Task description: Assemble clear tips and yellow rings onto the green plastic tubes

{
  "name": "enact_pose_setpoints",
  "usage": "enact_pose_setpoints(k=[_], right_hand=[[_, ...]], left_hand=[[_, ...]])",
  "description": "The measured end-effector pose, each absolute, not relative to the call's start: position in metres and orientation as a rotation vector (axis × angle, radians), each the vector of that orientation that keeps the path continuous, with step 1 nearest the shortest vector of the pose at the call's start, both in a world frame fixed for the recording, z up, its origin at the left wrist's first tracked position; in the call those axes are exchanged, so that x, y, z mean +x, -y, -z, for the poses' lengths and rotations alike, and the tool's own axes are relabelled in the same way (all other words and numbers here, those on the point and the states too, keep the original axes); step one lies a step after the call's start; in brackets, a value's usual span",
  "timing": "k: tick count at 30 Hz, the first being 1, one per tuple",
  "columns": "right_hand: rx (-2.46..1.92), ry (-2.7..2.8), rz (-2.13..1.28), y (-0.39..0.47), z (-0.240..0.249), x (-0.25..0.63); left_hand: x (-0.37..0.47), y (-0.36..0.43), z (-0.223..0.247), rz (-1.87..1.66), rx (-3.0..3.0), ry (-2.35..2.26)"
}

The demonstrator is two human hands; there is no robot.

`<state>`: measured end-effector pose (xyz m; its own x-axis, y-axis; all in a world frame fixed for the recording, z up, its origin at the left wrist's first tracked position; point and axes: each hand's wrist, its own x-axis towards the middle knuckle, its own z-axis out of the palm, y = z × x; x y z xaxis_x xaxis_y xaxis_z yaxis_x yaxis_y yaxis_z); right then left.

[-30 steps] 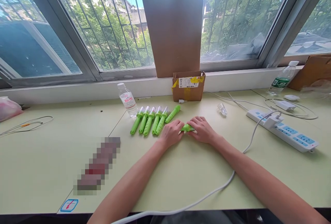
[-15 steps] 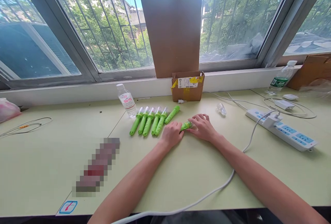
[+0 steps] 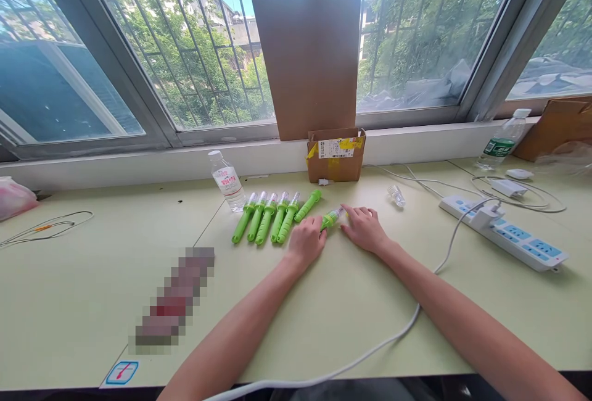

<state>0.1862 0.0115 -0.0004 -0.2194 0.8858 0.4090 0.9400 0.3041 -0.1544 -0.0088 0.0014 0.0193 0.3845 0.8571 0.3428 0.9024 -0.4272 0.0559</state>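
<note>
My left hand (image 3: 307, 242) closes round the green tube (image 3: 330, 219) above the bench (image 3: 370, 321); my right hand (image 3: 365, 228), loosely open, seems to touch its clear end.

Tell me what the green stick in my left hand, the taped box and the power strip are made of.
Green stick, left hand: probably plastic, bright-coloured, with a see-through end.
Taped box: cardboard by its matte brown walls, with shinier yellow tape.
Power strip: likely hard plastic, smooth white with blue socket faces.
</note>
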Motion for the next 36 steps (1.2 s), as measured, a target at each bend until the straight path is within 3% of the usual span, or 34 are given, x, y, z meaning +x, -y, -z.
enact_pose_setpoints(k=[36], right_hand=[[-1.442,1.849,-0.021,-0.024,0.011,0.194]], left_hand=[[-0.008,-0.007,-0.01,0.39,-2.216,1.722]])
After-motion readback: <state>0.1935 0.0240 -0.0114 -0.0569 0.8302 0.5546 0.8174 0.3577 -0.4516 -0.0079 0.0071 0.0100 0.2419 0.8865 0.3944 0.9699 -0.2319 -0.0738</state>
